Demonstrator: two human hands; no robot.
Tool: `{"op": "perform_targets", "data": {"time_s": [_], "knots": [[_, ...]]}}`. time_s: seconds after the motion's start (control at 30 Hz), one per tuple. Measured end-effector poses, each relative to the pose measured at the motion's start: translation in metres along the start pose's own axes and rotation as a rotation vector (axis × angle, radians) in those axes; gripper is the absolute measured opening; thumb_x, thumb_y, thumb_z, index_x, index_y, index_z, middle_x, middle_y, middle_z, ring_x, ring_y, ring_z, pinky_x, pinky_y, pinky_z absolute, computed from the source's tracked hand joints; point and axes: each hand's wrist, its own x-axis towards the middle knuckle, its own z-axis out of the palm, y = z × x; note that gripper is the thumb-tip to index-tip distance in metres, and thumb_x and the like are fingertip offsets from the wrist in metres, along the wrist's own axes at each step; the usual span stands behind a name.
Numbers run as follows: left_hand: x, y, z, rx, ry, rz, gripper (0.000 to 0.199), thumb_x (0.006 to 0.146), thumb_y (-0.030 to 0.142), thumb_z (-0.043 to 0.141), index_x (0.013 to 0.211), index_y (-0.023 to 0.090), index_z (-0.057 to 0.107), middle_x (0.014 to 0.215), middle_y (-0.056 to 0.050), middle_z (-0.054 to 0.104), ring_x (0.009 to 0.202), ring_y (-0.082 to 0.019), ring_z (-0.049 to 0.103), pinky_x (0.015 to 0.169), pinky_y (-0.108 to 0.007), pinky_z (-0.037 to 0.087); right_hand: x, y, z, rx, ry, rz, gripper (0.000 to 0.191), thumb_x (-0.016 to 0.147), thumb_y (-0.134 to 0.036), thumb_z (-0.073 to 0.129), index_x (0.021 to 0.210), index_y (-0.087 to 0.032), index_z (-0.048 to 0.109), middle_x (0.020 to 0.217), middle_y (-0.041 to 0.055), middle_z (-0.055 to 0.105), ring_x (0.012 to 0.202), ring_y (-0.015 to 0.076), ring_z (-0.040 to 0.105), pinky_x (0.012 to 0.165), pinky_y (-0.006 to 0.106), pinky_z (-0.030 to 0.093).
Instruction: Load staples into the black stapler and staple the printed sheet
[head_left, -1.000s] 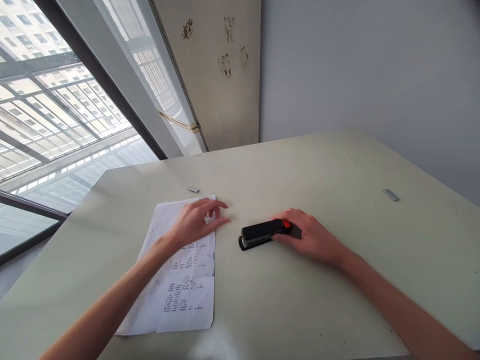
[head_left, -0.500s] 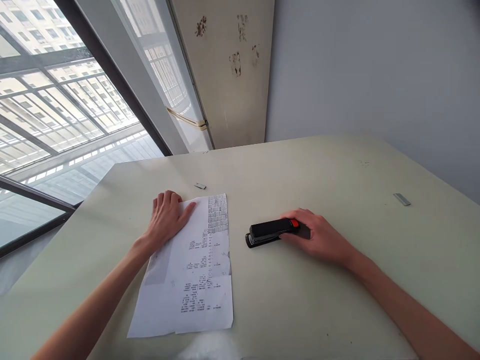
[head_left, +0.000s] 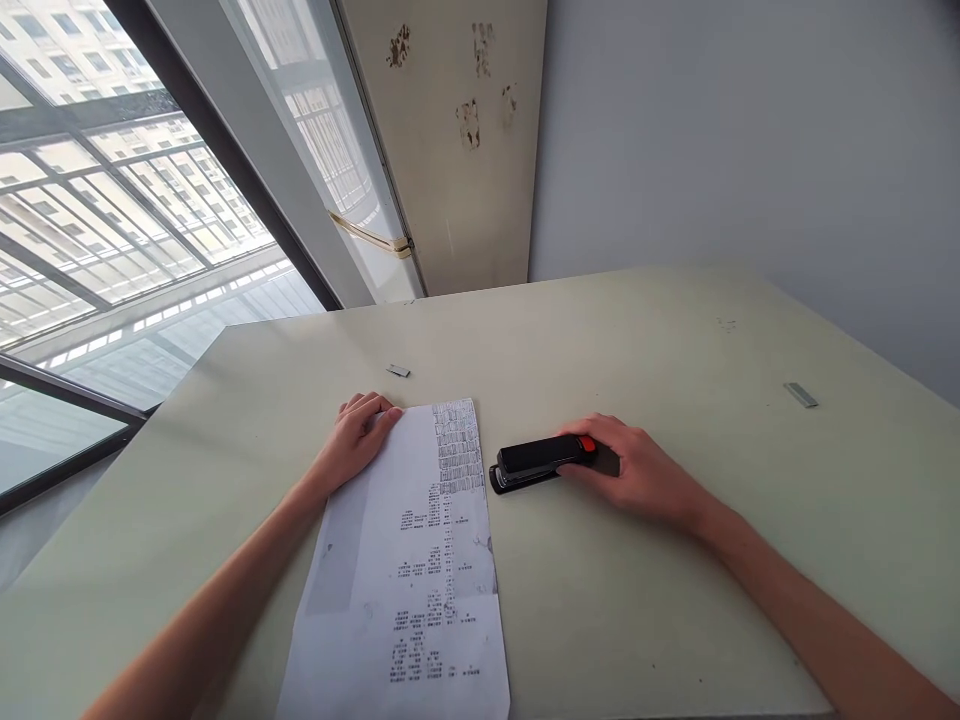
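My left hand (head_left: 358,440) is at the upper left corner of a printed paper sheet (head_left: 409,490), its fingers curled over the far edge and its thumb drawn in close to them. Printed text and a dense block of lines run down the right part of the page. A black stapler (head_left: 538,456) with a red patch lies on the table just right of the paper, its jaw end pointing left toward the page. From behind, my right hand (head_left: 637,475) is wrapped around its rear end. The stapler's jaws stand slightly apart and do not touch the paper.
One small grey strip of staples (head_left: 398,370) lies beyond the paper, and another strip (head_left: 801,394) is at the far right of the pale table (head_left: 622,340). Behind stand a worn fridge (head_left: 457,200), a grey wall (head_left: 712,140) and, at left, a window (head_left: 112,190).
The paper has slid right and a little nearer to me, closer to the stapler. My left hand went right with it, its thumb now closer to the fingers. My right hand and the stapler stayed put.
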Motion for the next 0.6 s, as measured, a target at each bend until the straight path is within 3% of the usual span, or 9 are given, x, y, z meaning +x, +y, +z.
{"op": "perform_targets", "data": {"time_s": [0.2, 0.4, 0.6], "knots": [[0.002, 0.004, 0.006, -0.078, 0.037, -0.014, 0.036, 0.106, 0.051, 0.046, 0.088, 0.023, 0.06, 0.093, -0.003, 0.065, 0.092, -0.021, 0.055, 0.089, -0.035, 0.043, 0.0, 0.0, -0.001, 0.004, -0.004, 0.01, 0.029, 0.097, -0.052, 0.069, 0.118, -0.032, 0.072, 0.109, 0.0052, 0.074, 0.102, 0.0276, 0.066, 0.087, 0.044, 0.058], [0.0, 0.008, -0.001, -0.217, 0.057, -0.141, 0.041, 0.104, 0.056, 0.046, 0.087, 0.021, 0.057, 0.077, 0.001, 0.052, 0.068, -0.015, 0.043, 0.063, -0.028, 0.037, -0.001, 0.001, -0.001, -0.007, 0.007, 0.006, 0.029, 0.097, -0.052, 0.069, 0.119, -0.033, 0.072, 0.109, 0.0046, 0.074, 0.1, 0.0264, 0.066, 0.089, 0.043, 0.058], [0.001, 0.011, 0.005, -0.216, 0.05, -0.152, 0.043, 0.104, 0.059, 0.047, 0.088, 0.021, 0.058, 0.078, 0.001, 0.053, 0.069, -0.015, 0.043, 0.063, -0.027, 0.038, 0.0, -0.001, -0.001, 0.006, 0.01, 0.01, 0.03, 0.096, -0.053, 0.069, 0.117, -0.031, 0.072, 0.106, 0.0049, 0.073, 0.098, 0.0262, 0.066, 0.088, 0.042, 0.057]]}}
